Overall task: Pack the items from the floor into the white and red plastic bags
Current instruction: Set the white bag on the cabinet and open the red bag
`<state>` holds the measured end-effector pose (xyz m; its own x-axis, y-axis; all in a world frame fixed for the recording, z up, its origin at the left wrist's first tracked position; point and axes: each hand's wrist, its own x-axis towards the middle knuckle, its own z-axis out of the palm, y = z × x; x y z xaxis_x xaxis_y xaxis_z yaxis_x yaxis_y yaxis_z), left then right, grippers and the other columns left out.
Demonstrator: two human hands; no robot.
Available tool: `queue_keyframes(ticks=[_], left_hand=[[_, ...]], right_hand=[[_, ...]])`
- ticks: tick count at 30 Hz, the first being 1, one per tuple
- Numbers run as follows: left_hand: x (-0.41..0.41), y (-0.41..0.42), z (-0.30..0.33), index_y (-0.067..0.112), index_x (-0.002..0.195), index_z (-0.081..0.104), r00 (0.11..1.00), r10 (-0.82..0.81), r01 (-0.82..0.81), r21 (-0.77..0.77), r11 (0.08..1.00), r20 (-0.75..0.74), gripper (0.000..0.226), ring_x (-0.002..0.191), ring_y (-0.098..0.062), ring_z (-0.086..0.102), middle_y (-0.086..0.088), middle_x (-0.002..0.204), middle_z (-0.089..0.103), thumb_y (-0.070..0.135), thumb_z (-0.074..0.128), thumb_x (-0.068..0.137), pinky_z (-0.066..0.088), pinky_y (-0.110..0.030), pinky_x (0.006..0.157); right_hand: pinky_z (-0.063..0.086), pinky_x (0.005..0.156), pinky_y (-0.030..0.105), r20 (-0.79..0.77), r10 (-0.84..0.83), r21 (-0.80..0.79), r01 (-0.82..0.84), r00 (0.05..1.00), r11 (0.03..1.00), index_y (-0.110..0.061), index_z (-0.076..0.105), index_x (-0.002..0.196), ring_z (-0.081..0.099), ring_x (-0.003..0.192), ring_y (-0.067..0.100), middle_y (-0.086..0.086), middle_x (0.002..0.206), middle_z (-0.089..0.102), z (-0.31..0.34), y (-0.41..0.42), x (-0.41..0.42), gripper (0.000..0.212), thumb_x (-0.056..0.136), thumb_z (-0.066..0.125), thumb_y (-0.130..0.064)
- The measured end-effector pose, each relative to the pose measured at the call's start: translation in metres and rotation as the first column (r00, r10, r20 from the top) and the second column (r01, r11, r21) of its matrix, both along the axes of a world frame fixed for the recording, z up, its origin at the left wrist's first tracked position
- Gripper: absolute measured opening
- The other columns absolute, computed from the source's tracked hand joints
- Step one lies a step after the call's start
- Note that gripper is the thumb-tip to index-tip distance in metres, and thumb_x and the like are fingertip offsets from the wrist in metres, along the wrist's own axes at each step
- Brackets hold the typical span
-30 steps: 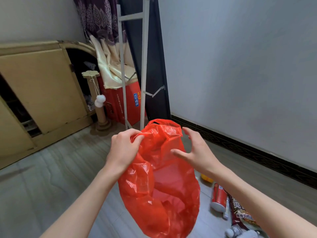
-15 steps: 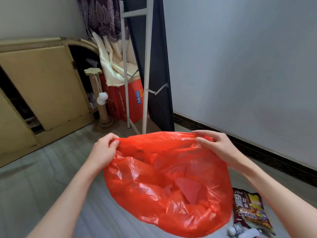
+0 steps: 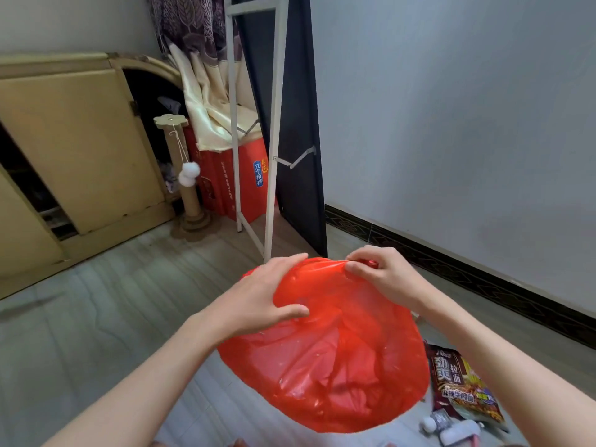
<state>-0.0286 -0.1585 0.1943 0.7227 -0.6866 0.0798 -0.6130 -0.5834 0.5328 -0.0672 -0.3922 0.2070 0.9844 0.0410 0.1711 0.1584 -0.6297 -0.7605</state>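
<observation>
A person held a red plastic bag (image 3: 325, 356) above the grey floor (image 3: 96, 317), the left hand (image 3: 258, 298) gripping its upper left edge and the right hand (image 3: 380, 275) pinching the bunched rim at the top. A dark noodle packet (image 3: 461, 382) lay on the floor just right of the bag, with small white items (image 3: 451, 429) below it.

Both forearms are bare, with no sleeve, watch or ring visible on the left hand (image 3: 258, 298) or right hand (image 3: 383, 279).
</observation>
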Motion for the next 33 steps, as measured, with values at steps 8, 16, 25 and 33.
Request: queue_keyframes(ticks=[8, 16, 25, 33], left_hand=[[0.019, -0.006, -0.009, 0.017, 0.100, 0.064, 0.976, 0.113, -0.089, -0.132, 0.987, 0.187, 0.018, 0.087, -0.017, 0.063, 0.004, 0.092, 0.068, 0.020, 0.050, 0.087, 0.049, -0.034, 0.079], [0.024, -0.005, -0.007, 0.018, 0.096, 0.065, 0.979, 0.198, -0.201, -0.244, 0.949, -0.040, 0.015, 0.077, -0.005, 0.058, -0.001, 0.079, 0.067, 0.012, 0.053, 0.091, 0.041, -0.011, 0.069], [0.032, 0.009, -0.005, 0.020, 0.091, 0.067, 0.934, 0.336, -0.357, -0.263, 0.896, -0.123, 0.016, 0.082, -0.008, 0.060, 0.004, 0.083, 0.068, 0.014, 0.053, 0.091, 0.042, -0.017, 0.075], [0.048, 0.005, -0.001, 0.023, 0.106, 0.064, 0.900, 0.298, -0.309, -0.017, 0.951, 0.319, 0.021, 0.098, -0.023, 0.056, 0.000, 0.098, 0.063, 0.019, 0.058, 0.087, 0.045, -0.039, 0.084]], right_hand=[[0.034, 0.067, 0.013, -0.043, -0.004, -0.170, -0.003, 0.999, 0.985, -0.008, 0.069, 0.083, 0.052, 0.081, 0.009, -0.008, 0.083, 0.059, -0.011, 0.002, 0.006, 0.021, 0.092, 0.052, -0.018], [0.042, 0.086, 0.028, 0.009, -0.106, -0.060, 0.106, 0.994, 0.993, -0.022, 0.060, 0.100, 0.056, 0.097, 0.015, -0.006, 0.095, 0.061, -0.024, 0.002, 0.014, 0.015, 0.092, 0.051, -0.031], [0.041, 0.089, 0.043, 0.418, 0.031, -0.584, 0.242, 0.908, 0.775, -0.018, 0.063, 0.111, 0.046, 0.109, 0.022, 0.005, 0.116, 0.058, -0.037, 0.018, 0.006, 0.066, 0.071, 0.047, -0.068], [0.036, 0.067, 0.036, -0.118, -0.249, -0.313, 0.202, 0.961, 0.928, -0.015, 0.050, 0.072, 0.057, 0.094, 0.035, 0.014, 0.087, 0.063, -0.060, 0.032, 0.026, 0.015, 0.087, 0.047, -0.016]])
